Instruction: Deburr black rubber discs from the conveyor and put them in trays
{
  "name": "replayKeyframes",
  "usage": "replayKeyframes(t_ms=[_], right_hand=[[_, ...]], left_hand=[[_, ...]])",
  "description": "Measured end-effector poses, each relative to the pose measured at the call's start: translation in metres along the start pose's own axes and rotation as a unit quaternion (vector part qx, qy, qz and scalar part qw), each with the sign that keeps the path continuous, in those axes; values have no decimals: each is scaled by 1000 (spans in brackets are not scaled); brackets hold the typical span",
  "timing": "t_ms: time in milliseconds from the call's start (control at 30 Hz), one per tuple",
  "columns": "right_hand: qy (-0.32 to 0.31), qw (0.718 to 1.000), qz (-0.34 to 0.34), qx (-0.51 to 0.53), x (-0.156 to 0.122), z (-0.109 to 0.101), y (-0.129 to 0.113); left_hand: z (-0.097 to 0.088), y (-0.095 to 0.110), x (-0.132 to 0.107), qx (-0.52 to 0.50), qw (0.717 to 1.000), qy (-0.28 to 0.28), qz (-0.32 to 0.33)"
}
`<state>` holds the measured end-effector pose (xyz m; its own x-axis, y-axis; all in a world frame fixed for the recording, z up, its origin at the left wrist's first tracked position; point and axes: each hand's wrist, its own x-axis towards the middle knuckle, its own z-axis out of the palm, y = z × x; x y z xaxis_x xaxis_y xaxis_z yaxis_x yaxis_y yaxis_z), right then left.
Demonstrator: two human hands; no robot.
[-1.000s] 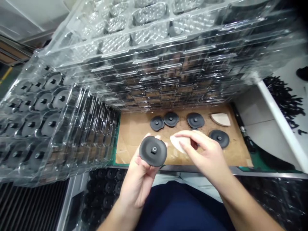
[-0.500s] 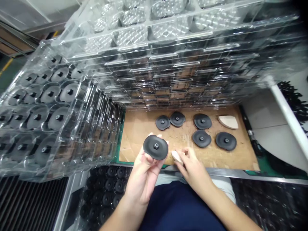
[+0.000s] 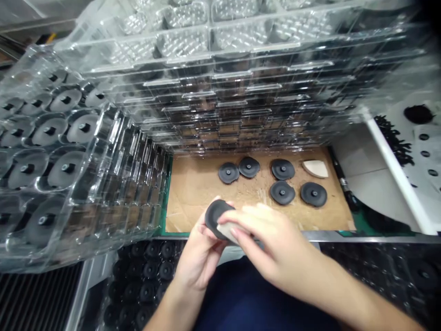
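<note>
My left hand [image 3: 200, 257] grips a round black disc [image 3: 214, 214] by its rim, tilted above the near edge of the cardboard. In my right hand [image 3: 272, 239] is a small pale wedge-shaped pad [image 3: 229, 231], pinched between thumb and fingers. The pad lies against the face of the disc, and my fingers cover part of both. Several similar black discs with raised centre posts, such as this one [image 3: 282, 192], lie on the cardboard beyond my hands. A second pale pad [image 3: 315, 168] rests at their right.
Tall stacks of clear plastic trays [image 3: 220, 87] rise behind the cardboard sheet [image 3: 193, 184]. More trays [image 3: 69, 156] holding discs stand at the left. A white-edged panel [image 3: 396, 170] borders the right side. Below the table edge, discs fill a tray [image 3: 148, 271].
My right hand has moved left and up, bringing the pale pad from beside the disc onto its face. The disc in my left hand has turned and tilted.
</note>
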<state>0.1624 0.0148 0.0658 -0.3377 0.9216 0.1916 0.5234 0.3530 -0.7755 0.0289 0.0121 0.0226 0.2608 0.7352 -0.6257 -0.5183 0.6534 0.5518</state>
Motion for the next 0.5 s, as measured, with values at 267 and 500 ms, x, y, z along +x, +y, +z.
replayKeyframes(t_ms=[267, 500], right_hand=[[29, 998, -21, 43, -5, -2, -9], [85, 995, -41, 31, -1, -3, -5]], left_hand=[[5, 13, -5, -13, 999, -24, 24], [5, 10, -9, -2, 999, -49, 23]])
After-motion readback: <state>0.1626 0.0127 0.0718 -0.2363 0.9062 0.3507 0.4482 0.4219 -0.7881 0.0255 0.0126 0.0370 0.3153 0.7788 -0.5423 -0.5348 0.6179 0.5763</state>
